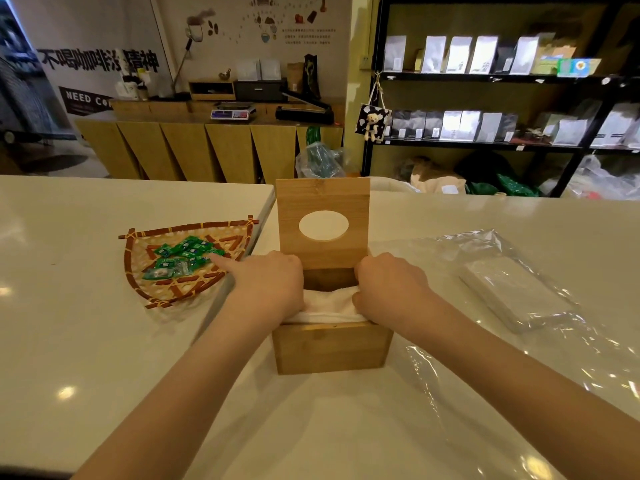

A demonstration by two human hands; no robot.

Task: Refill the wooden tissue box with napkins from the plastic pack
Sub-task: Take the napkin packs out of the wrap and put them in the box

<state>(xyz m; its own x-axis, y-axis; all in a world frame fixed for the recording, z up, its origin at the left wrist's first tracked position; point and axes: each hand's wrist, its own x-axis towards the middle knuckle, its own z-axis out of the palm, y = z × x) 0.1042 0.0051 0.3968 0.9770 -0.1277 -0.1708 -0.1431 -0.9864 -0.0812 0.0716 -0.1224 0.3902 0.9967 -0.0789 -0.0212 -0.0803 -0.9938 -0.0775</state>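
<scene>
Wooden tissue box (329, 348): it stood on the white worktop (86, 341), near the middle, a little toward the near edge.
Lid (322, 223): it was swung open and stood upright at the far side of the box, with an oval opening in it.
Napkins (329, 304): a white stack lay inside the box, its top reaching about the rim.
Left hand (266, 284): it was at the left side of the box, fingers curled down onto the napkins; the thumb stuck out to the left. It seemed to grasp the left edge of the stack, but the fingertips were hidden.
Right hand (389, 289): it was at the right side of the box, fingers curled down and gripping the right edge of the napkins.
Plastic pack (512, 292): it lay on the worktop to the right of the box, open and crumpled, with some white napkins left inside.
Woven basket (180, 292): it sat to the left of the box, holding green wrapped candies (183, 258).
</scene>
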